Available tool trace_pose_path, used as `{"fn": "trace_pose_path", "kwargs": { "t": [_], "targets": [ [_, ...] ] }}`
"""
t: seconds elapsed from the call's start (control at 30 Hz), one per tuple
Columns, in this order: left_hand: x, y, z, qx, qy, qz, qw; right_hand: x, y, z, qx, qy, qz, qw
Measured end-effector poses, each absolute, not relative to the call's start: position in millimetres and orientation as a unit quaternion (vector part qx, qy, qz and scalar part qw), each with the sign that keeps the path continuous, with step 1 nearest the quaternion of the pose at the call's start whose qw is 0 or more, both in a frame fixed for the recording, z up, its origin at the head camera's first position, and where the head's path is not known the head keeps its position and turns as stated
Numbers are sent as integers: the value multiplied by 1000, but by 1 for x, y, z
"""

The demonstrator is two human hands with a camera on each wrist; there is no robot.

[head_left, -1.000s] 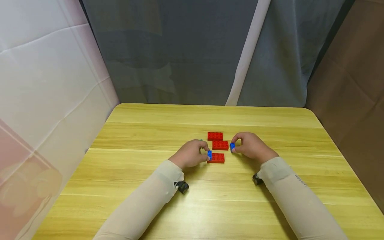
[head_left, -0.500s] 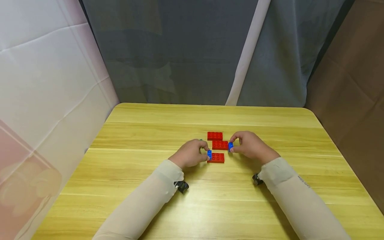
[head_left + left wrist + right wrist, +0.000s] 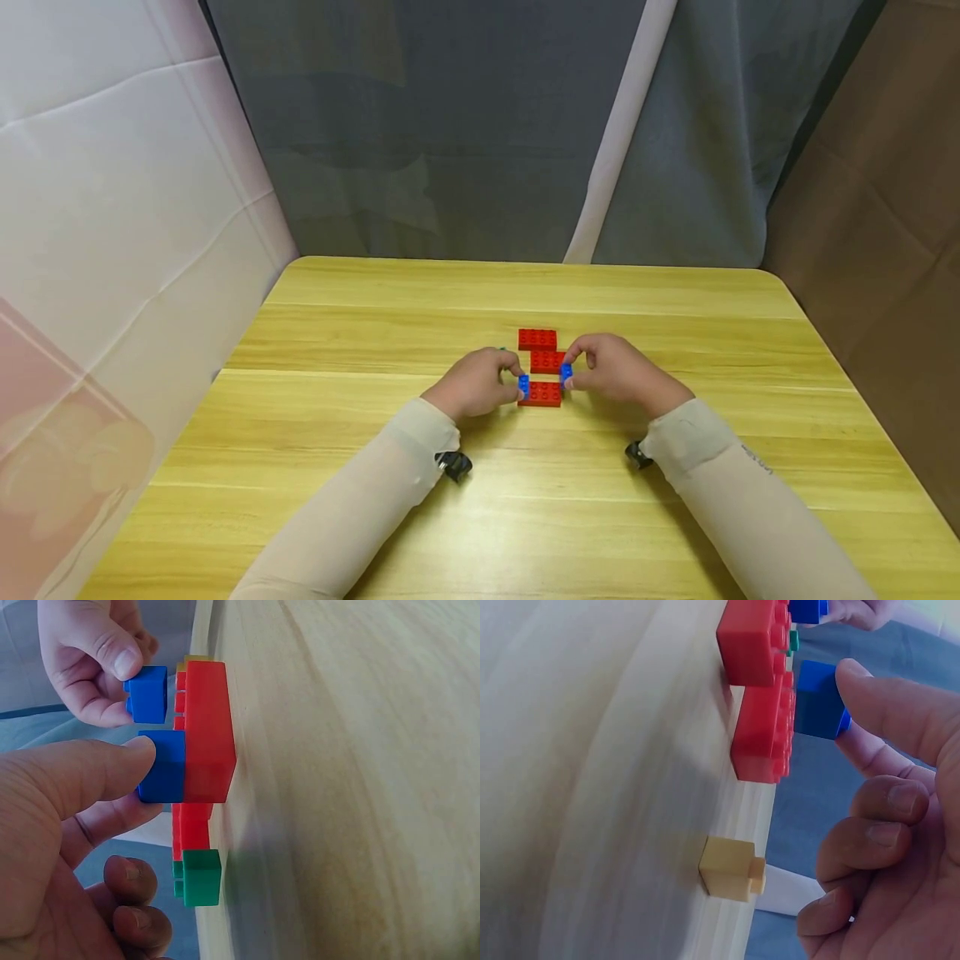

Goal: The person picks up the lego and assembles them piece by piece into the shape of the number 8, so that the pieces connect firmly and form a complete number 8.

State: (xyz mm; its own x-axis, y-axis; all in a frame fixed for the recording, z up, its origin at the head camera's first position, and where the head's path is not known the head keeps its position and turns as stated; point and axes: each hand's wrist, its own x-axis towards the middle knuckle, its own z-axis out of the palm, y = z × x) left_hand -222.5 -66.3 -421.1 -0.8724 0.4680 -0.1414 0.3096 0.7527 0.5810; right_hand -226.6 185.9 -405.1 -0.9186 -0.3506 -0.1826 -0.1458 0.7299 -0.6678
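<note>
Three red toy bricks lie on the table: a near one [image 3: 545,395], a middle one [image 3: 546,362] and a back one [image 3: 537,339]. My left hand [image 3: 474,383] pinches a small blue brick [image 3: 163,766] between thumb and finger, seated on the left end of the near red brick. Between the thumb and finger of my right hand [image 3: 621,371] is another small blue brick [image 3: 817,700]. It hangs just above the right end of the near red brick, studs up, with a gap showing in the left wrist view.
Beyond the red bricks, on the left hand's side, stands a green brick [image 3: 201,878]. A yellow brick [image 3: 727,868] stands on the wooden table [image 3: 480,517] by my right hand. Grey cloth [image 3: 480,150] hangs behind the table's far edge.
My right hand has carried its blue brick leftward and a little nearer, from beside the middle red brick to the near one's right end. The left hand has stayed in place.
</note>
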Motion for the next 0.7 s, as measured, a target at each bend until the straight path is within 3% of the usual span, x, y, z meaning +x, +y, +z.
{"fn": "trace_pose_path", "kwargs": {
  "t": [0.7],
  "targets": [
    [-224,-67,-423,217,923,285,137,-220,179,-410,-144,910,-354,160]
  ]
}}
